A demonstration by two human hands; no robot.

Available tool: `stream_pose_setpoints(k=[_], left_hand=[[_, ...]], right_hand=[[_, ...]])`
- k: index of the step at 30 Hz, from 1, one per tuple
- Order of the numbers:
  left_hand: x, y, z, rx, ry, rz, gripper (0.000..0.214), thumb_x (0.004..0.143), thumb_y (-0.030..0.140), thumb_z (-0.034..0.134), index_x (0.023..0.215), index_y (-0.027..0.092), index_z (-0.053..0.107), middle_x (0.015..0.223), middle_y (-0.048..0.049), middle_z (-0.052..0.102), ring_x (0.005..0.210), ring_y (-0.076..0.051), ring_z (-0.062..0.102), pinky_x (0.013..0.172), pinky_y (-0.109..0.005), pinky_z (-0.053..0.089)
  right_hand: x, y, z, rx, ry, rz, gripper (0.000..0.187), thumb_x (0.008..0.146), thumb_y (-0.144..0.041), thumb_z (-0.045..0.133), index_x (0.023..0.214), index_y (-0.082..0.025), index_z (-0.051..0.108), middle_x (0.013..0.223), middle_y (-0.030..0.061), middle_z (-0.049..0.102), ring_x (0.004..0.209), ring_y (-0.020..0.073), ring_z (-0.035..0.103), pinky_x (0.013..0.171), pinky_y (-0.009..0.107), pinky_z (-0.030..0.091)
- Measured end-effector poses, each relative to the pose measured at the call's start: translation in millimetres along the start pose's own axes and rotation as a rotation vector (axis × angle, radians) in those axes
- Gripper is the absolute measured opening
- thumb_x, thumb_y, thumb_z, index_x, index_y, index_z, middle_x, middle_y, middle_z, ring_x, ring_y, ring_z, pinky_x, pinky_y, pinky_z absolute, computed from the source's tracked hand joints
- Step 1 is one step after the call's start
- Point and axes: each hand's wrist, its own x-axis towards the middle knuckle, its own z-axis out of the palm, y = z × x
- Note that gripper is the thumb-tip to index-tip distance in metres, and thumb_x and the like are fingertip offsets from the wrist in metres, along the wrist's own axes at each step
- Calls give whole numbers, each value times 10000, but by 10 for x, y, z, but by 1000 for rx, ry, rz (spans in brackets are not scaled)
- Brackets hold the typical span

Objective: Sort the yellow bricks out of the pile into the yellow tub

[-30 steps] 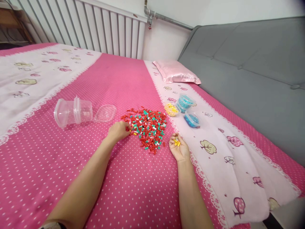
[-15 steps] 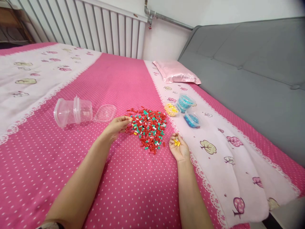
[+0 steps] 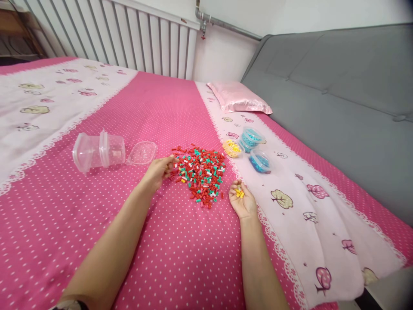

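A heap of small red, green, white and yellow bricks (image 3: 201, 172) lies on the pink dotted bedspread (image 3: 180, 258). My left hand (image 3: 158, 170) rests at the heap's left edge, fingers curled together in a pinch among the bricks; what they hold is too small to make out. My right hand (image 3: 241, 200) lies palm up to the right of the heap, cupped round a few yellow bricks (image 3: 239, 193). Beyond it stand a tub of yellow bricks (image 3: 232, 148), a tub of teal bricks (image 3: 251, 138) and a tub of blue bricks (image 3: 260, 162).
Two clear tubs (image 3: 98, 150) lie on their sides at the left, with a clear lid (image 3: 142, 153) beside them. A pink pillow (image 3: 238, 98) sits at the back. A grey sofa (image 3: 338, 107) borders the bed on the right, a radiator (image 3: 129, 38) behind.
My left hand has moved from the heap's near left edge up along its left side and curled its fingers. My right hand has stayed still with the yellow bricks.
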Motion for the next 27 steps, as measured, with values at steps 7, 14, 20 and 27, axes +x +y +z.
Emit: stream_pose_setpoints(k=[7, 14, 20, 27], left_hand=[[16, -188, 53, 687, 132, 167, 216, 708, 274, 598, 875, 235, 729, 589, -17, 597, 678, -195, 571, 618, -259, 381], [18, -255, 84, 1222, 73, 225, 371, 846, 296, 396, 1095, 282, 670, 1028, -118, 687, 962, -297, 621, 748, -354, 443], [6, -275, 86, 1259, 138, 204, 363, 832, 353, 401, 1087, 230, 628, 972, -147, 686, 910, -311, 632, 718, -369, 452], [27, -271, 75, 1134, 189, 168, 283, 765, 323, 460, 965, 234, 639, 863, -88, 686, 837, -271, 626, 656, -308, 416]], right_hand=[[-1, 4, 2, -88, -20, -34, 108, 835, -121, 533, 753, -183, 564, 713, -24, 591, 589, 53, 538, 482, 145, 445], [-5, 10, 5, -39, -6, -19, 124, 854, -116, 500, 772, -181, 566, 721, -20, 598, 593, 51, 538, 492, 143, 450], [-1, 8, 1, -34, -8, -14, 107, 845, -117, 514, 783, -180, 574, 721, -18, 606, 597, 53, 541, 493, 142, 447], [-3, 7, 7, -46, -8, -20, 122, 845, -113, 514, 751, -176, 558, 721, -17, 596, 593, 49, 541, 493, 139, 449]])
